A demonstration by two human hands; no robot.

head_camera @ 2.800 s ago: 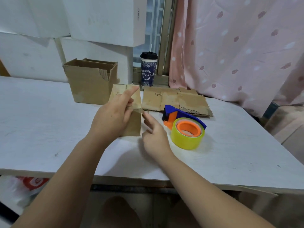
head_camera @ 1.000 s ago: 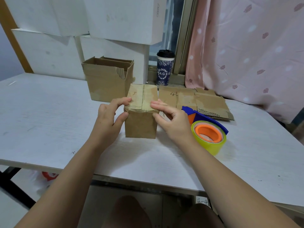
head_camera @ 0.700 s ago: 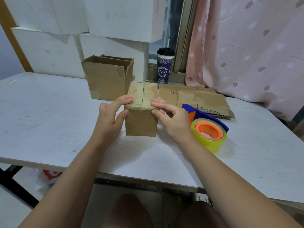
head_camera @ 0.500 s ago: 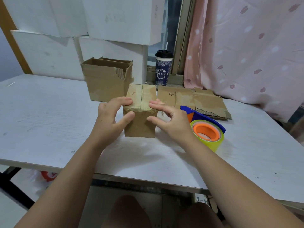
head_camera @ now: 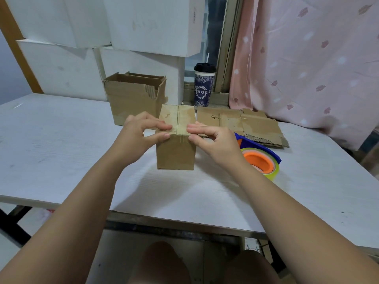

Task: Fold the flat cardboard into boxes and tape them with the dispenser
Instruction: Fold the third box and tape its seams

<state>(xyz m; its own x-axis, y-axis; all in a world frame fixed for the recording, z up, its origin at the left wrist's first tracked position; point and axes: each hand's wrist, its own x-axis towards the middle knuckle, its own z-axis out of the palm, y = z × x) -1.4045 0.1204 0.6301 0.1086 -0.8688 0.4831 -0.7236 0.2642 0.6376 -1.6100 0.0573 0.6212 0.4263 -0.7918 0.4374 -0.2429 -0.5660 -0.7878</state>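
Observation:
A small brown cardboard box (head_camera: pixel 175 152) stands upright on the white table (head_camera: pixel 61 152), its two top flaps folded shut and meeting in a seam. My left hand (head_camera: pixel 141 136) pinches the near left top edge, fingers on the flap and thumb on the front face. My right hand (head_camera: pixel 213 140) pinches the near right top edge the same way. The tape dispenser (head_camera: pixel 261 158), blue with an orange core and a yellow-green roll, lies just right of my right hand. Flat cardboard (head_camera: pixel 246 125) marked "4" lies behind it.
An open-topped cardboard box (head_camera: pixel 133 99) stands at the back left of the small box. A lidded paper cup (head_camera: pixel 204 87) sits on the window sill. White foam boxes (head_camera: pixel 143 23) are stacked along the back. A pink curtain (head_camera: pixel 307 58) hangs at the right.
The box went from tilted in my left hand to standing on the table with its flaps down. Both hands have slid inward along the near top edge toward the seam.

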